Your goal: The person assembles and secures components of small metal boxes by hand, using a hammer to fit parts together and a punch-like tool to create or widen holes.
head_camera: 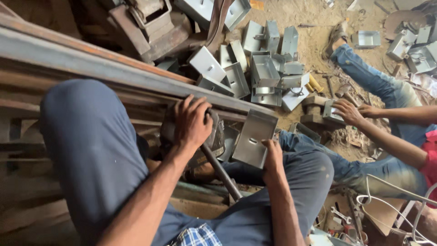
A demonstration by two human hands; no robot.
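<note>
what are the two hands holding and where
Left hand grips the top of a dark power tool; right hand holds a grey metal box by its lower edge.

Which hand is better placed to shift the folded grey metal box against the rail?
The right hand: it already grips the grey metal box at its lower edge, beside the rail. The left hand is occupied, resting on the dark power tool.
</note>
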